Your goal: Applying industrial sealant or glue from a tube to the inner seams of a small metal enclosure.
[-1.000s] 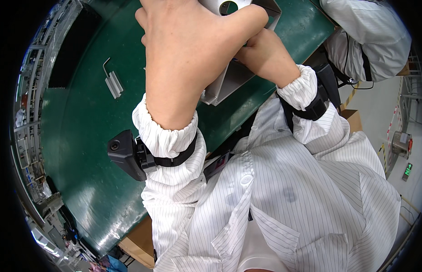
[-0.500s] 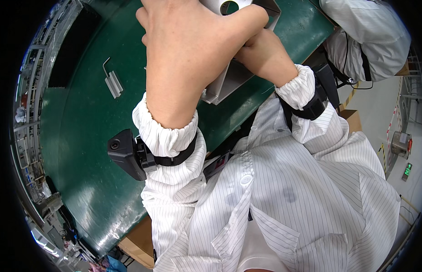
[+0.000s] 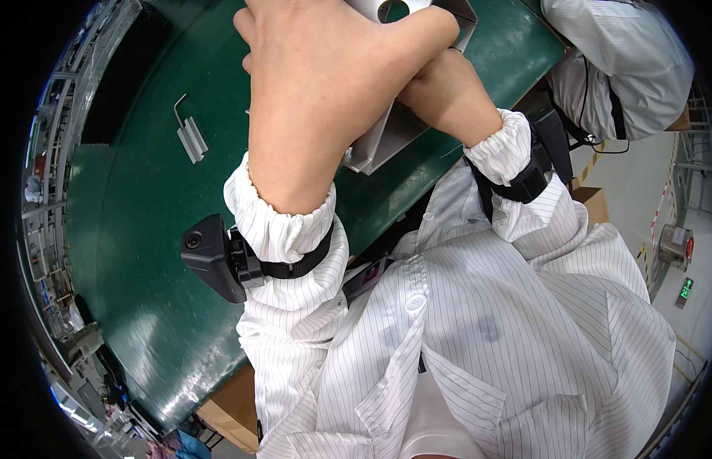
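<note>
Left hand (image 3: 325, 84), right hand (image 3: 450, 96): at bracket (image 3: 394, 139), upper centre, apparently steadying it; grips could not be told. Hex key (image 3: 178, 115): lay upper left, seemingly handy.

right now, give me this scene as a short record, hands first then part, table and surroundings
left hand: over the metal part, overlapping the right hand; fingertips out of view
right hand: at the metal part, fingers hidden by the left hand
metal part: grey, angled, round hole near the picture's top edge
surface: green table
left of hands: L-shaped key by a small ribbed piece; contact unclear
forearms: black straps over striped sleeves
upper right: striped white garment
lower left: carton
</note>
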Motion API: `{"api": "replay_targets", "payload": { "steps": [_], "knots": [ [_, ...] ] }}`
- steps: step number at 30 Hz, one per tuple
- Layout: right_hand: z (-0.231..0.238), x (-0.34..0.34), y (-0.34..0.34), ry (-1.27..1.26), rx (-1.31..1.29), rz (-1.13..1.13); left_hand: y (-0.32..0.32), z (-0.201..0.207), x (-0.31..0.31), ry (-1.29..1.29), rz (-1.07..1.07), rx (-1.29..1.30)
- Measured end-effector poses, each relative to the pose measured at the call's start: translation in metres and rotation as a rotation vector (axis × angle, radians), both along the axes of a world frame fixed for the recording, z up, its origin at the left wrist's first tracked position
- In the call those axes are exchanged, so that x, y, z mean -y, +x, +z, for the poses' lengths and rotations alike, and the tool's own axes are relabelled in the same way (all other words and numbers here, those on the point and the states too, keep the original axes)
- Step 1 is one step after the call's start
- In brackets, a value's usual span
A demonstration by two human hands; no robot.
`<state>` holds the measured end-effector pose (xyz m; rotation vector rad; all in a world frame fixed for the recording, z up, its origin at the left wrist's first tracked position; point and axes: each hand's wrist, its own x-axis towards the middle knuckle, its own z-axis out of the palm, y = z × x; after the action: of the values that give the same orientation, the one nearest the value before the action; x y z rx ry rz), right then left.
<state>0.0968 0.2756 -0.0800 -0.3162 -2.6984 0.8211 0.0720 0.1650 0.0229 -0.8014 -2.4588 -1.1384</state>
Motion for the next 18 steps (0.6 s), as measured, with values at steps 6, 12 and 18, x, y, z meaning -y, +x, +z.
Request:
{"api": "replay_targets", "payload": {
  "steps": [6,12,18],
  "knots": [
    [-0.008,0.001,-0.003,0.057,-0.029,-0.001,-0.006,-0.007,0.001,0.005,-0.025,-0.072],
    [-0.001,0.01,-0.002,0.003,-0.022,0.004,-0.023,-0.012,0.017,-0.035,-0.07,0.008],
    [0.003,0.01,0.005,-0.068,-0.071,0.023,-0.003,0.005,0.012,-0.1,-0.076,0.002]
  ]
}}
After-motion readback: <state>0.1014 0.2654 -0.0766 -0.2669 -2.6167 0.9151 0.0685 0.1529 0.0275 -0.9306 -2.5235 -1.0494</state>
